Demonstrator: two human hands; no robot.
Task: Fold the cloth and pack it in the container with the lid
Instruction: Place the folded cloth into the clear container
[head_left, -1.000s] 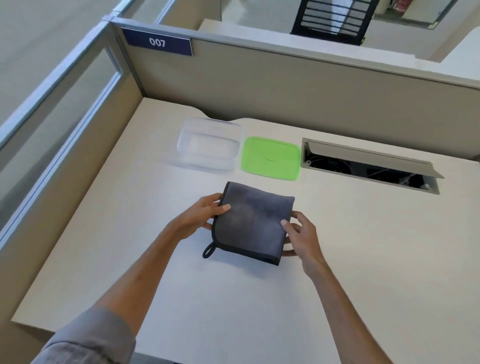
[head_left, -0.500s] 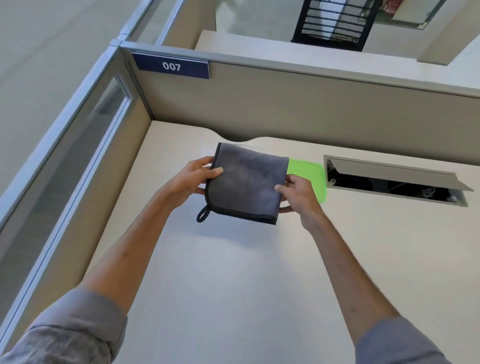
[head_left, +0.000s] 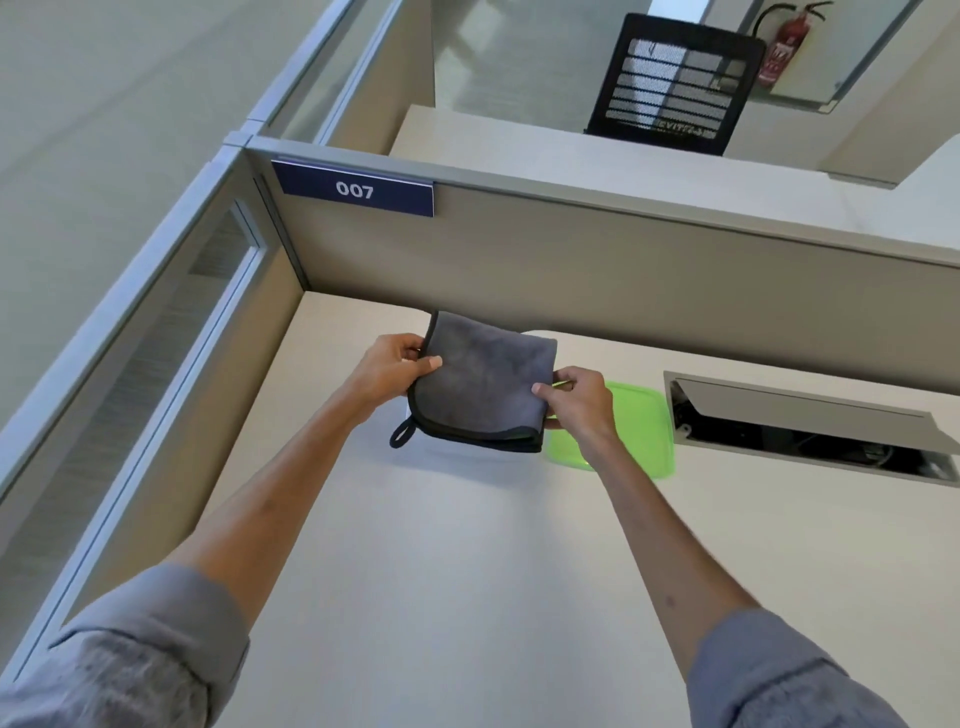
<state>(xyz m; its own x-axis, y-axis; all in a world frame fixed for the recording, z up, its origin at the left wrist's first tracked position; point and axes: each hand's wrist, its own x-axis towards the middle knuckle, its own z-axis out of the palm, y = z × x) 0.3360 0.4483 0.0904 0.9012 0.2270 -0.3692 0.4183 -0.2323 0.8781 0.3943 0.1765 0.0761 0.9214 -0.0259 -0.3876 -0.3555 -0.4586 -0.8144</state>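
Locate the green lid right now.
Head view: green lid lies flat on the desk, right of centre, partly behind the right hand, left of the cable hatch.

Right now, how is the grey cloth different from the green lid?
The grey cloth is soft and folded, held up by both hands; the green lid is stiff and flat, lying on the desk. The cloth has a black edge and loop; the lid is plain. Both look squarish.

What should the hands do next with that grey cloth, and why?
Probably lower it. The folded cloth is held by the left hand and right hand, above where a clear container edge just shows. The green lid lies beside, off.
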